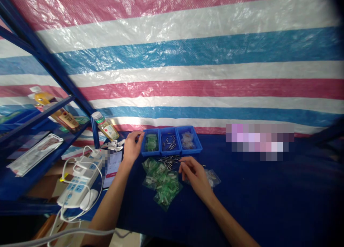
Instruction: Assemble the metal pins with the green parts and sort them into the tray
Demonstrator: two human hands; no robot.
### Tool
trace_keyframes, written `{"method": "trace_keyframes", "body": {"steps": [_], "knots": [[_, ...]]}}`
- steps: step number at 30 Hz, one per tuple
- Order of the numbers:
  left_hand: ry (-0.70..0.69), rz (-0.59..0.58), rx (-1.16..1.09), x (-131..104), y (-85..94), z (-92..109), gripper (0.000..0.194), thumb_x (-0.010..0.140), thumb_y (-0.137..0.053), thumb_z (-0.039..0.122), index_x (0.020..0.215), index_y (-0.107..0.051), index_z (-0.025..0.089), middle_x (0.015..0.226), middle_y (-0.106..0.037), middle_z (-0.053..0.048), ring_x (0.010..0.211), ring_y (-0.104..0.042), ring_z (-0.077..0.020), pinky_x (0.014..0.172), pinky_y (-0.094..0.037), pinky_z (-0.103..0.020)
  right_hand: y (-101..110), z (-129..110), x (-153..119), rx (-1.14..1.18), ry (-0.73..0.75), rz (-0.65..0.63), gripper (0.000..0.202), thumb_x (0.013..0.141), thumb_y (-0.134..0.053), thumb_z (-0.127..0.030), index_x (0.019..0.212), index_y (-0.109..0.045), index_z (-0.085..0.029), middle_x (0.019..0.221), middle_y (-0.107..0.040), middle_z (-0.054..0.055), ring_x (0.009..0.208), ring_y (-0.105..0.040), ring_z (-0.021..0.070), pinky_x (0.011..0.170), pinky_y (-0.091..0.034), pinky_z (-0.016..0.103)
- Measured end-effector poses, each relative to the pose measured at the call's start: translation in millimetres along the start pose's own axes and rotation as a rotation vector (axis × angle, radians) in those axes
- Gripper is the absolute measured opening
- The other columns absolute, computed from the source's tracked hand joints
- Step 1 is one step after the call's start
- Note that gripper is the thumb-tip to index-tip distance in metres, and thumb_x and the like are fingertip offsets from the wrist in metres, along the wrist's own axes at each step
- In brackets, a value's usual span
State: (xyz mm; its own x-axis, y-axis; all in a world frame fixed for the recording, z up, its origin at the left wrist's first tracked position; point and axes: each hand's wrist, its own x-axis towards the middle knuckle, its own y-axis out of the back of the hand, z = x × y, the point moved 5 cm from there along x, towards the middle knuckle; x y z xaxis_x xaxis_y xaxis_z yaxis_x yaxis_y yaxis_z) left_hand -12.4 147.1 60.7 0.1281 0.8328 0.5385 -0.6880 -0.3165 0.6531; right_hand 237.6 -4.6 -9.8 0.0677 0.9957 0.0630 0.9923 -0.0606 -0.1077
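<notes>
Three joined blue bins stand at the back of the blue table: the left bin has green packets, the middle bin thin metal pins, the right bin clear packets. My left hand is at the left bin's left edge, fingers bent; whether it holds anything is too small to tell. My right hand hovers with curled fingers right of a pile of metal pins, its fingertips close together, any held item hidden. Green packets lie in front of the bins. Clear packets lie partly behind my right hand.
Left of my left arm are a phone, a white power strip with looping cables, and a drink bottle. A blue metal shelf frame rises at the left. A striped sheet hangs behind the table.
</notes>
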Motion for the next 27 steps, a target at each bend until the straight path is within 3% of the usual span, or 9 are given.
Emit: {"method": "trace_keyframes", "body": {"steps": [4, 8, 14, 18, 27], "knots": [[-0.164, -0.181, -0.072, -35.0, -12.1, 21.9, 0.025, 0.101, -0.056, 0.035, 0.101, -0.075, 0.018, 0.093, -0.075, -0.006, 0.078, -0.066, -0.0159, 0.074, -0.052, -0.027, 3.9, 0.0, -0.4, -0.124, 0.013, 0.022, 0.03, 0.097, -0.058, -0.051, 0.103, -0.064, -0.022, 0.075, -0.067, 0.0, 0.056, -0.057, 0.0147, 0.053, -0.042, 0.027], [-0.268, -0.335, -0.1, -57.5, -22.8, 38.9, 0.02, 0.099, -0.06, 0.031, 0.101, -0.076, 0.021, 0.093, -0.077, -0.004, 0.079, -0.07, -0.0153, 0.075, -0.054, -0.025, 4.9, -2.1, -1.6, -0.486, 0.127, 0.031, 0.022, 0.099, -0.057, -0.041, 0.098, -0.069, -0.023, 0.077, -0.069, 0.002, 0.066, -0.06, 0.0184, 0.062, -0.044, 0.031], [-0.312, -0.329, -0.101, -66.0, -29.6, 45.3, 0.02, 0.099, -0.061, 0.03, 0.106, -0.076, 0.021, 0.085, -0.078, -0.003, 0.062, -0.068, -0.0124, 0.064, -0.053, -0.022, -8.1, -4.6, -2.1, -0.902, 0.355, -0.116, 0.015, 0.1, -0.056, -0.028, 0.095, -0.069, -0.024, 0.088, -0.071, 0.004, 0.086, -0.062, 0.0225, 0.082, -0.041, 0.038], [-0.346, -0.335, -0.139, -70.3, -34.2, 51.6, 0.018, 0.098, -0.061, 0.027, 0.106, -0.076, 0.021, 0.094, -0.08, -0.004, 0.073, -0.073, -0.0146, 0.072, -0.057, -0.024, -20.3, -3.6, -3.2, -1.098, 0.41, -0.143, 0.009, 0.099, -0.06, -0.025, 0.098, -0.069, -0.023, 0.092, -0.07, 0.005, 0.093, -0.059, 0.0243, 0.085, -0.037, 0.04], [-0.399, -0.389, -0.186, -75.9, -43.3, 62.6, 0.017, 0.098, -0.061, 0.024, 0.107, -0.075, 0.021, 0.094, -0.08, -0.004, 0.078, -0.076, -0.0168, 0.073, -0.058, -0.027, -26.9, 2.5, -2.0, -1.187, 0.405, -0.124, 0.01, 0.098, -0.063, -0.026, 0.09, -0.068, -0.023, 0.09, -0.069, 0.005, 0.092, -0.058, 0.0241, 0.085, -0.036, 0.04]]}}
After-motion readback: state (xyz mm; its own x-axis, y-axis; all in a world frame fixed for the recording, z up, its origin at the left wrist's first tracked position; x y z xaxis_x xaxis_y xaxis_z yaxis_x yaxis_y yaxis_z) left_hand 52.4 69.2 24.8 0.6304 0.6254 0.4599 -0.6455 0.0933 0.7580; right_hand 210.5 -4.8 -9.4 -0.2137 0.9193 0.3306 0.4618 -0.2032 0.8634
